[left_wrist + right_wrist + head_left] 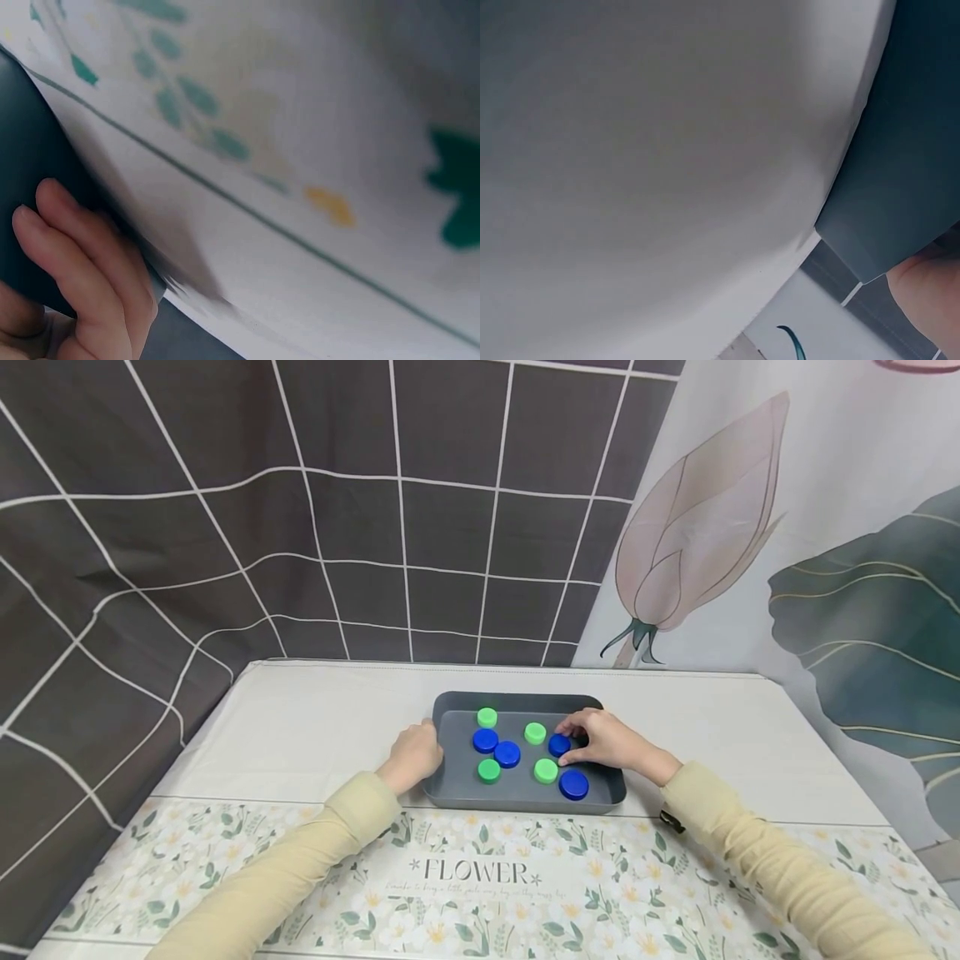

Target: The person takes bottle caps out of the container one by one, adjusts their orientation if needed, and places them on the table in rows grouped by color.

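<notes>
Lower centre: shallow grey rectangular tray [525, 805] gripped by left hand [415, 753], round blue plastic cap [558, 744] pinched by right hand [606, 741].

Dark tray [900, 150], pale tablecloth [652, 187]; hand [928, 304], lower right

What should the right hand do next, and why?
Maybe the right hand should lift the round blue plastic cap: that cap sits between its thumb and fingers, while the left hand grips the dark grey rectangular tray, which should steady it.
</notes>
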Demonstrator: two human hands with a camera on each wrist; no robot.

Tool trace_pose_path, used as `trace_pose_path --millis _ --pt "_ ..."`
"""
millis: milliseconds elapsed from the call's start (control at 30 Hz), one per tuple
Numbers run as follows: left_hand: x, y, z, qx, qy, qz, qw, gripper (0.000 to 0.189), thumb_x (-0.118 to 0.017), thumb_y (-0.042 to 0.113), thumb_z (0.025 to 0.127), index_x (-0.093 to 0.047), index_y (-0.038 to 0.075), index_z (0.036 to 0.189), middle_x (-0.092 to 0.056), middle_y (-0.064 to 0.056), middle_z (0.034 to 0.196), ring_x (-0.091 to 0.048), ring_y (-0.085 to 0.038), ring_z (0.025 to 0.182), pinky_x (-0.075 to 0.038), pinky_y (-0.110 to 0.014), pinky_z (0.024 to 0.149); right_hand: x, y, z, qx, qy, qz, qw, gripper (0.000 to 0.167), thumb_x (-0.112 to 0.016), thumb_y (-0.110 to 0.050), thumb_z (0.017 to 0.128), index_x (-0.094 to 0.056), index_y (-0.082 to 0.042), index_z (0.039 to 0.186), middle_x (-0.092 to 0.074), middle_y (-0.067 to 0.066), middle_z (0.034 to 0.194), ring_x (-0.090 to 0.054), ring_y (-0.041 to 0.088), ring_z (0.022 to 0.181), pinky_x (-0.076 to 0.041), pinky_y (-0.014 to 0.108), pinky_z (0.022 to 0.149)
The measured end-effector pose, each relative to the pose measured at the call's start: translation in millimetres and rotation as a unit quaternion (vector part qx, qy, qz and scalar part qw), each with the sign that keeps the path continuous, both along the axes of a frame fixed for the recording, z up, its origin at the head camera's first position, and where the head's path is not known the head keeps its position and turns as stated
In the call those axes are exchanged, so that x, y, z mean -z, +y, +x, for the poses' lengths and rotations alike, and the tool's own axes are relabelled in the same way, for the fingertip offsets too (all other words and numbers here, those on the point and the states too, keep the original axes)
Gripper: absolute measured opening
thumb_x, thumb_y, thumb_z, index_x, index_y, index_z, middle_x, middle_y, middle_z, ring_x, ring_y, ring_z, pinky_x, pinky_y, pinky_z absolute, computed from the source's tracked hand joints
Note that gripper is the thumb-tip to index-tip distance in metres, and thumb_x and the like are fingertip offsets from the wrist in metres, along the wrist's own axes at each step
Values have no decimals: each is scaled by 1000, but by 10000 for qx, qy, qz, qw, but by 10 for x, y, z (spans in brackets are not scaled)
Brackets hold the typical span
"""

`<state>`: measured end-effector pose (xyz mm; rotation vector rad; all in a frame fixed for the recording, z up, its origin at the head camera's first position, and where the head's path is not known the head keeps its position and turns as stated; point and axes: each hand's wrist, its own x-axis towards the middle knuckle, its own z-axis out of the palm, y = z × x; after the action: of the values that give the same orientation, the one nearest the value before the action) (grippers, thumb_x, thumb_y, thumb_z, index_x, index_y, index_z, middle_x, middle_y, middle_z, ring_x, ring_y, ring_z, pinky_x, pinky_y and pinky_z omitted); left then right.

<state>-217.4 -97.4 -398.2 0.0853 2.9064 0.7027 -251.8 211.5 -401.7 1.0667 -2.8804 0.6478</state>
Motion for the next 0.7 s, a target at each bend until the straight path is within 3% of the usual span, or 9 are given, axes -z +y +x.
trace_pose_path --millis 700 --pt "-29 15 -5 -46 -234 -48 9997 30 -45 1 94 -48 -16 119 -54 -11 65 -53 -15 49 -41 -18 39 12 -9 -16 165 6 -84 9998 37 -82 -27 75 -71 -3 100 -72 6 91 -66 14 81 -57 30 72"
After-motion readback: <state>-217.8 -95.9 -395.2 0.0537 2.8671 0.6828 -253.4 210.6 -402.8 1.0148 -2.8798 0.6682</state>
